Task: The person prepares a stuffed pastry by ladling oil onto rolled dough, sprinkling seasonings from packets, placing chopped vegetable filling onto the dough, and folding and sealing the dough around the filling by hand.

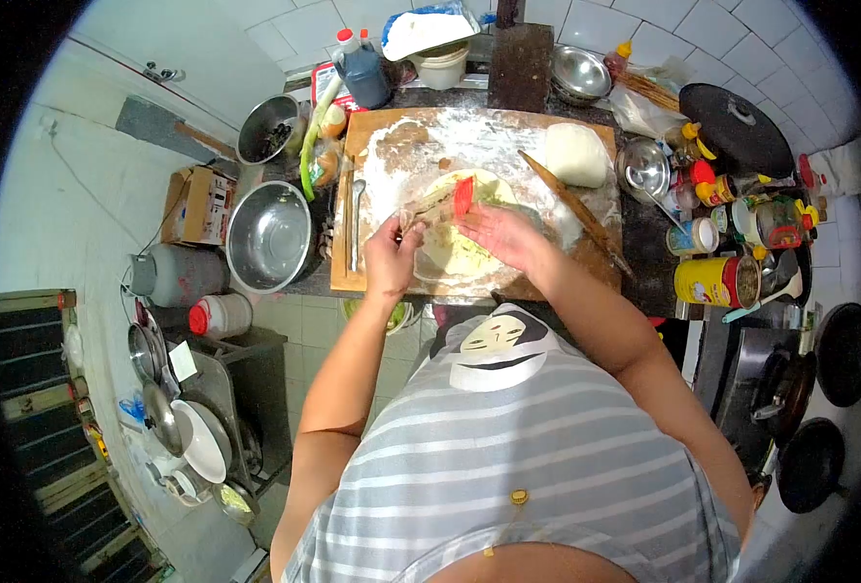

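Observation:
My left hand is closed on a crinkled clear plastic packet with a red printed part. Close beside the packet, my right hand is open, its fingers stretched out towards the red part; whether they touch it I cannot tell. Beneath both hands a rolled-out round of pale yellowish dough lies on the floured wooden board. A tapered wooden rolling pin lies diagonally to the right of the round. Behind the pin sits a thick white lump of dough.
A spoon lies along the board's left edge. Left of it stand a large steel bowl, a smaller steel pot and a green onion. Jars, a yellow can and a steel bowl crowd the right side.

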Available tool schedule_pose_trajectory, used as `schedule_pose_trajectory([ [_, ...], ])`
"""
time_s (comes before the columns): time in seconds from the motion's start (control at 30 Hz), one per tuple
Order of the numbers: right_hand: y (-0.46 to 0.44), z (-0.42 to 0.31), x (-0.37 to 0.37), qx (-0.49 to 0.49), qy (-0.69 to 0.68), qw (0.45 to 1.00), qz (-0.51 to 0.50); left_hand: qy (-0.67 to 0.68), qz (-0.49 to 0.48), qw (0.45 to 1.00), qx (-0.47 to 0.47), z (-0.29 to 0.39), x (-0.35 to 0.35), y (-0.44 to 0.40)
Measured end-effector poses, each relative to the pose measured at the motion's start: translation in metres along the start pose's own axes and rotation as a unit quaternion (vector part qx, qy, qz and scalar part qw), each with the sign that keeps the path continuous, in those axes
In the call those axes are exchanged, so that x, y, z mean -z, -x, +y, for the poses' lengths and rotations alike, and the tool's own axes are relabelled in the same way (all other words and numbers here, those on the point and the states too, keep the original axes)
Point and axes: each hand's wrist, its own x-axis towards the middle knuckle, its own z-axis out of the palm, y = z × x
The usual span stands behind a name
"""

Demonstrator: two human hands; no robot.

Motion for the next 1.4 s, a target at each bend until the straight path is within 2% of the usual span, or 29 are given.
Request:
schedule_pose_trajectory([
  [0.07, 0.002, 0.000, -0.004, 0.006, 0.010, 1.000, 0.011, 0.019, 0.013, 1.000, -0.005, 0.005, 0.000, 0.001],
  [0.1, 0.004, -0.001, -0.006, 0.004, 0.010, 1.000, 0.010, -0.021, -0.011, 1.000, 0.020, 0.003, 0.002, 0.000],
  [0.2, 0.008, -0.005, -0.012, 0.005, 0.014, 1.000, 0.000, 0.026, 0.002, 0.999, 0.021, 0.020, 0.004, 0.002],
  [0.3, 0.012, -0.005, -0.016, 0.005, 0.015, 1.000, -0.013, -0.015, -0.018, 0.999, 0.025, 0.026, 0.008, 0.001],
  [0.4, 0.013, -0.006, -0.022, 0.000, 0.015, 1.000, -0.015, -0.024, -0.006, 1.000, 0.003, 0.016, 0.007, 0.000],
  [0.5, 0.012, -0.005, -0.022, 0.003, 0.018, 1.000, -0.014, -0.149, 0.011, 0.985, -0.090, 0.035, 0.010, 0.004],
  [0.6, 0.007, -0.004, -0.019, 0.001, 0.001, 1.000, -0.021, -0.166, 0.008, 0.980, -0.112, 0.044, 0.013, 0.007],
  [0.63, 0.008, -0.002, -0.017, 0.000, -0.008, 1.000, -0.028, -0.201, -0.010, 0.975, -0.089, 0.049, 0.015, 0.007],
  [0.73, 0.006, -0.002, -0.017, -0.009, -0.006, 1.000, -0.016, -0.209, 0.004, 0.969, -0.130, 0.038, 0.014, 0.005],
  [0.83, 0.012, -0.003, -0.024, 0.003, 0.002, 1.000, 0.003, -0.113, 0.019, 0.990, -0.079, 0.016, 0.012, 0.001],
  [0.87, 0.014, -0.004, -0.027, 0.011, 0.005, 1.000, 0.007, -0.037, 0.011, 0.998, -0.046, 0.010, 0.012, -0.002],
  [0.93, 0.000, -0.006, -0.002, 0.056, 0.127, 0.989, -0.042, 0.117, -0.004, 0.993, 0.020, 0.001, 0.015, -0.007],
  [0.97, -0.003, -0.009, 0.002, 0.075, 0.188, 0.977, -0.066, 0.109, 0.008, 0.990, 0.085, 0.010, 0.019, -0.006],
  [1.0, -0.005, -0.013, 0.005, 0.116, 0.351, 0.928, -0.036, 0.205, 0.028, 0.971, 0.122, 0.009, 0.017, -0.007],
  [1.03, 0.000, -0.020, -0.004, 0.153, 0.505, 0.849, -0.008, 0.271, 0.037, 0.949, 0.156, -0.001, 0.018, -0.009],
  [1.07, 0.005, -0.026, -0.013, 0.184, 0.643, 0.743, 0.018, 0.336, 0.045, 0.921, 0.189, -0.008, 0.020, -0.011],
  [1.1, 0.010, -0.027, -0.021, 0.216, 0.673, 0.707, 0.021, 0.412, 0.041, 0.888, 0.198, -0.014, 0.020, -0.012],
  [1.2, 0.008, -0.032, -0.042, 0.249, 0.803, 0.541, -0.011, 0.505, -0.009, 0.839, 0.201, -0.025, 0.026, -0.012],
  [1.23, 0.002, -0.033, -0.043, 0.280, 0.814, 0.509, -0.015, 0.511, 0.001, 0.834, 0.208, -0.022, 0.025, -0.011],
  [1.33, -0.001, -0.043, -0.047, 0.293, 0.911, 0.288, -0.020, 0.516, 0.032, 0.824, 0.232, -0.018, 0.026, -0.009],
  [1.4, -0.004, -0.046, -0.039, 0.317, 0.886, 0.332, -0.058, 0.510, 0.010, 0.830, 0.226, -0.029, 0.031, -0.007],
])
